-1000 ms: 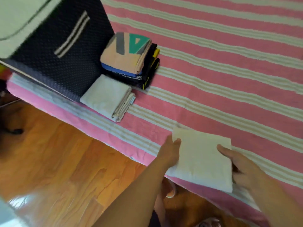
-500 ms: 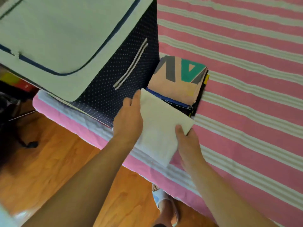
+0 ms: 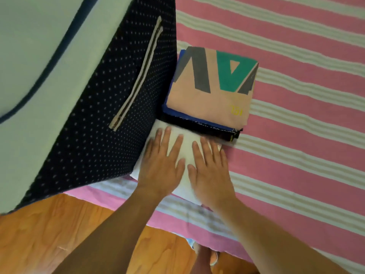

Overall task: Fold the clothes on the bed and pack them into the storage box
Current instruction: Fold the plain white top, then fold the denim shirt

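Note:
A folded white cloth [image 3: 186,147] lies at the bed's near edge, against the dark dotted storage box [image 3: 98,107]. My left hand [image 3: 161,162] and my right hand [image 3: 209,167] press flat on top of it, fingers straight and spread. Just beyond it sits a stack of folded clothes [image 3: 211,89] with a peach shirt bearing grey and green shapes on top, blue and black pieces beneath. The box's pale lid [image 3: 49,46] is zipped shut and fills the upper left.
The pink bedsheet with beige stripes [image 3: 296,135] stretches to the right and far side. A wooden floor [image 3: 59,234] lies below the bed edge, with my foot in a slipper [image 3: 207,258] on it.
I carried the folded white cloth from the near right of the bed to the spot beside the box. Both hands let go of its edges and now press flat on top.

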Motion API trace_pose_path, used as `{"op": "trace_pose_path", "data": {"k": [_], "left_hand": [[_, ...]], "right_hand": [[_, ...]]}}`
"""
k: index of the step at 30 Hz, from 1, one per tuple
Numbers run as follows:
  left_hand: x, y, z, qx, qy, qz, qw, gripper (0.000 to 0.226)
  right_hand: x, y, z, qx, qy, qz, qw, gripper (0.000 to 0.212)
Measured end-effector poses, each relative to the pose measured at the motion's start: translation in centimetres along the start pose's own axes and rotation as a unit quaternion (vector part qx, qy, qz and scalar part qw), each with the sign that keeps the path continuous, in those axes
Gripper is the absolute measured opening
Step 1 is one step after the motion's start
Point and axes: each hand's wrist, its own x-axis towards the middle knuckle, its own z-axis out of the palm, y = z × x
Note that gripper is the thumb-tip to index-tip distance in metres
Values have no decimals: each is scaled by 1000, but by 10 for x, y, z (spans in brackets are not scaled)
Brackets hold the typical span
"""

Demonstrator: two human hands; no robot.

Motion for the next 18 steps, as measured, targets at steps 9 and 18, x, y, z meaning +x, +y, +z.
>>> {"op": "trace_pose_path", "data": {"k": [9, 18], "left_hand": [[0, 38, -23, 5, -227, -109, 968, 71], [-48, 293, -156, -188, -349, -59, 916, 45]], "right_hand": [[-22, 22, -67, -41, -232, -36, 971, 69], [-256, 244, -246, 140, -190, 268, 934, 56]]}}
